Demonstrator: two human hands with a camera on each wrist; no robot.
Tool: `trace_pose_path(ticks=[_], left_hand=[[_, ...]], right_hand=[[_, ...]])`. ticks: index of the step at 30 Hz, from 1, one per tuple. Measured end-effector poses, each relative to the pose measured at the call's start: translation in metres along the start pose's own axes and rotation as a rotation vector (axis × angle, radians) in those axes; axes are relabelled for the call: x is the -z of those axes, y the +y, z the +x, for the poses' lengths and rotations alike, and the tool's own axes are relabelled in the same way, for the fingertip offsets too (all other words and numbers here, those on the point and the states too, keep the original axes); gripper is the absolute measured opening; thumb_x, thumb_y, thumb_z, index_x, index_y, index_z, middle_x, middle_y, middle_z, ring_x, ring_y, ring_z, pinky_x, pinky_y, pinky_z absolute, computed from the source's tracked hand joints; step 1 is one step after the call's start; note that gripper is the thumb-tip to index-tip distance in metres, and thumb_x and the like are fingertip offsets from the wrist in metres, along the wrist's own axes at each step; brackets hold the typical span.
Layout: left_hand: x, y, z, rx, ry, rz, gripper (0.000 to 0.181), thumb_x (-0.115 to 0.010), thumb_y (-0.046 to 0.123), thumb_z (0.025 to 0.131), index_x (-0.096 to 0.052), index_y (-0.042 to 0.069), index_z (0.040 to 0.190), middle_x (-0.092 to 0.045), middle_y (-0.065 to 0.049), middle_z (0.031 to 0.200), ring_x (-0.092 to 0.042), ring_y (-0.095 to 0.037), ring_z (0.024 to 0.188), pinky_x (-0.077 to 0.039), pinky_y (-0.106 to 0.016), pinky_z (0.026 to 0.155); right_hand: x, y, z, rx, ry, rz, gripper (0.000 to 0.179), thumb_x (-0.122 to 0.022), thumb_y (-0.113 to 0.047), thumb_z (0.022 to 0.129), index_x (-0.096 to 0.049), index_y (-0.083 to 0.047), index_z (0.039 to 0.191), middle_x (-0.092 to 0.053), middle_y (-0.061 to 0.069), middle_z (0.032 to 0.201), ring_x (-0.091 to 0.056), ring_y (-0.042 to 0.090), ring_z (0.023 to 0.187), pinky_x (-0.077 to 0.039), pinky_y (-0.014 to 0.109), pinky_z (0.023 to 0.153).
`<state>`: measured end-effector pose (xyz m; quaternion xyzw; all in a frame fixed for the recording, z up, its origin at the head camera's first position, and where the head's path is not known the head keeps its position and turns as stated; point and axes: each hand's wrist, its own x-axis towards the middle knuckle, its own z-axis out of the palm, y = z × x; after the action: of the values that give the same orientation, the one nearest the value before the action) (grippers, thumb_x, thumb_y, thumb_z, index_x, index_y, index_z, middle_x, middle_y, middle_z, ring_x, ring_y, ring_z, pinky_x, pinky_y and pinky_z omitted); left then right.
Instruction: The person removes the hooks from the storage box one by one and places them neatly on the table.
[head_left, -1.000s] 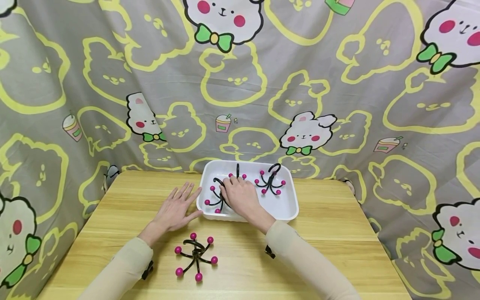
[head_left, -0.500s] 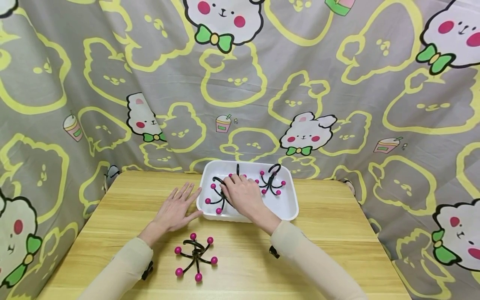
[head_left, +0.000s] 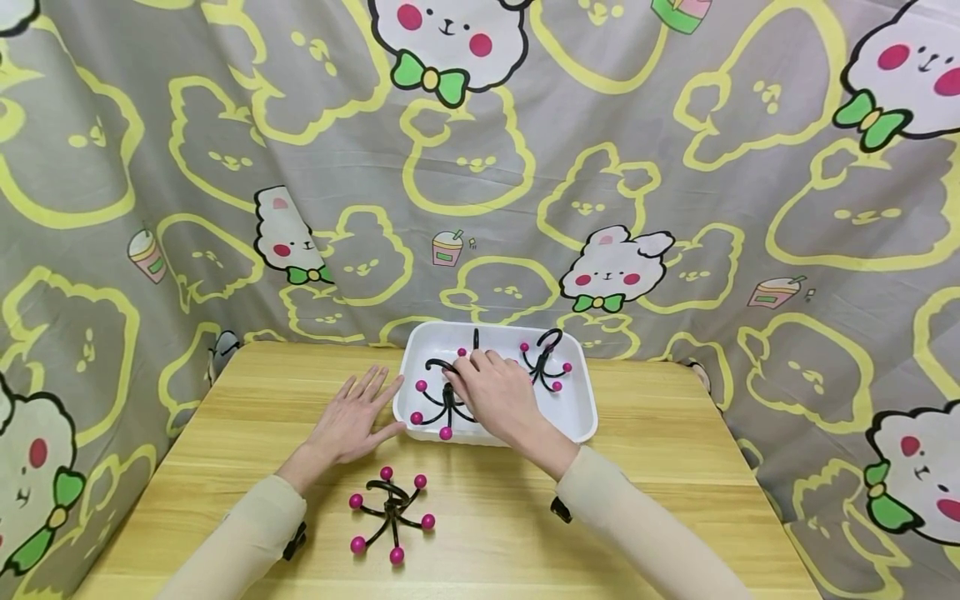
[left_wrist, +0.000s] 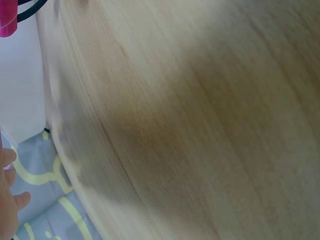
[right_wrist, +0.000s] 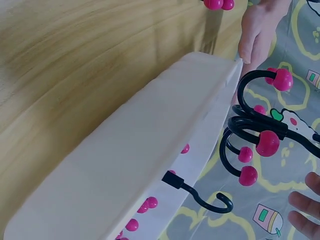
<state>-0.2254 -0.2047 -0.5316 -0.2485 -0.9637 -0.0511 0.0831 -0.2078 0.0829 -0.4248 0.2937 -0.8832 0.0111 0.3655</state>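
Black multi-arm hangers with hooks and pink ball tips are spread about a white tray [head_left: 558, 408]. At the tray's left end my right hand [head_left: 501, 396] pinches one hanger [head_left: 448, 402] near its hook; the wrist view shows this hanger [right_wrist: 257, 127] raised above the tray rim, with the gripping fingertips out of frame and other fingers [right_wrist: 304, 205] spread beside it. Another hanger [head_left: 542, 367] stands at the tray's right, and a third [head_left: 476, 337] is mostly hidden behind the hand. My left hand [head_left: 351, 421] lies flat on the table, its thumb and forefinger against the tray's left side.
One more hanger [head_left: 393, 510] stands on the wooden table [head_left: 660, 492], in front of the tray and near my left forearm. A patterned curtain [head_left: 480, 167] hangs right behind the table. The tray sits close to the back edge.
My right hand has shifted slightly right. The pinched hanger has moved a little toward me, one ball now overlapping the tray's front rim. The left hand has stayed in place.
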Motion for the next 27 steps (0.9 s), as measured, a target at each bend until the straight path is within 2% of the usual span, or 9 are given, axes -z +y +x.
trace_pose_path(ticks=[5,9,13,16,22,27], left_hand=[[0.001,0.001,0.000,0.002,-0.006,0.003,0.084,-0.052,0.067,0.101,-0.031,0.020,0.168,-0.034,-0.021,0.171,-0.029,-0.039,0.162,-0.027,-0.062,0.132],[0.000,0.001,0.000,0.000,-0.010,0.000,0.084,-0.051,0.067,0.101,-0.029,0.020,0.168,-0.033,-0.021,0.172,-0.028,-0.039,0.162,-0.027,-0.062,0.132],[0.001,0.001,0.000,0.000,-0.014,-0.005,0.084,-0.051,0.066,0.101,-0.029,0.019,0.168,-0.032,-0.021,0.172,-0.028,-0.039,0.163,-0.026,-0.062,0.132],[0.002,0.001,0.000,0.002,-0.017,-0.010,0.084,-0.051,0.066,0.101,-0.030,0.019,0.168,-0.030,-0.020,0.173,-0.027,-0.039,0.163,-0.025,-0.063,0.132],[0.002,0.001,0.000,0.004,-0.023,-0.013,0.084,-0.052,0.065,0.101,-0.030,0.018,0.168,-0.030,-0.020,0.173,-0.027,-0.040,0.163,-0.025,-0.063,0.132],[0.002,0.001,0.000,0.004,-0.023,-0.015,0.084,-0.052,0.065,0.102,-0.030,0.018,0.168,-0.031,-0.021,0.172,-0.026,-0.039,0.163,-0.025,-0.063,0.132]], right_hand=[[0.009,0.003,-0.005,0.029,0.032,0.026,0.022,-0.062,-0.041,0.105,-0.068,-0.021,0.098,-0.065,-0.005,0.081,-0.065,0.017,0.072,-0.051,0.028,0.054],[0.016,0.006,-0.009,0.053,0.029,0.030,0.025,-0.057,-0.041,0.107,-0.070,-0.020,0.100,-0.066,-0.004,0.083,-0.066,0.017,0.071,-0.054,0.029,0.058],[0.023,0.009,-0.014,0.067,0.035,0.040,0.024,-0.064,-0.042,0.104,-0.069,-0.020,0.097,-0.066,-0.003,0.084,-0.066,0.017,0.072,-0.056,0.029,0.061],[0.028,0.010,-0.017,0.084,0.057,0.053,0.025,-0.068,-0.043,0.101,-0.067,-0.019,0.094,-0.064,-0.004,0.081,-0.064,0.016,0.068,-0.054,0.027,0.058],[0.035,0.011,-0.026,0.117,0.083,0.071,0.030,-0.056,-0.042,0.107,-0.072,-0.019,0.098,-0.066,-0.004,0.082,-0.065,0.015,0.069,-0.055,0.027,0.057],[0.039,0.012,-0.035,0.134,0.098,0.080,0.041,-0.044,-0.043,0.113,-0.073,-0.019,0.096,-0.067,-0.004,0.083,-0.066,0.015,0.071,-0.057,0.028,0.061]])
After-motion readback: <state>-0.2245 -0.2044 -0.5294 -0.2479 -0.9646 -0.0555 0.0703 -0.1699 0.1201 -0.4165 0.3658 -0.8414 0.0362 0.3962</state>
